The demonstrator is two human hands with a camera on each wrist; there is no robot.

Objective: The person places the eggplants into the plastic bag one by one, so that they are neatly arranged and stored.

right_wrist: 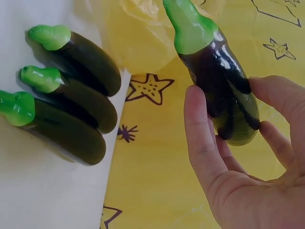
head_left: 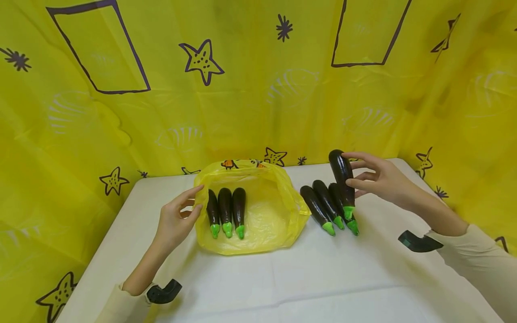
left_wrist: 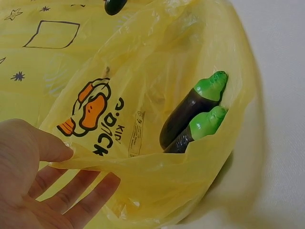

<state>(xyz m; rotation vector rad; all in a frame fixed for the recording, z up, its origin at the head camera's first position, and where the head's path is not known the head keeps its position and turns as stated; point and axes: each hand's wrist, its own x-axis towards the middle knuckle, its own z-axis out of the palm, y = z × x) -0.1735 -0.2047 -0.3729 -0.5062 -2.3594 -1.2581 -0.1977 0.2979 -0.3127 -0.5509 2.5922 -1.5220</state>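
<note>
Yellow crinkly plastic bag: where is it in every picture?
Head: the yellow crinkly plastic bag is just below the middle.
Left wrist: it fills much of the picture.
Right wrist: only part shows, at the top, near the middle.
Shared landmark: the yellow curtain with dark-outlined stars.

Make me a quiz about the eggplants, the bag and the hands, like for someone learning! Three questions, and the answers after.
1. How many eggplants lie inside the yellow bag?
2. True or false: every eggplant is in the bag.
3. Which hand pinches the edge of the bag, the left or the right?

Key:
1. Three.
2. False: three more lie on the white table, and the right hand holds up another eggplant.
3. The left hand.
</note>
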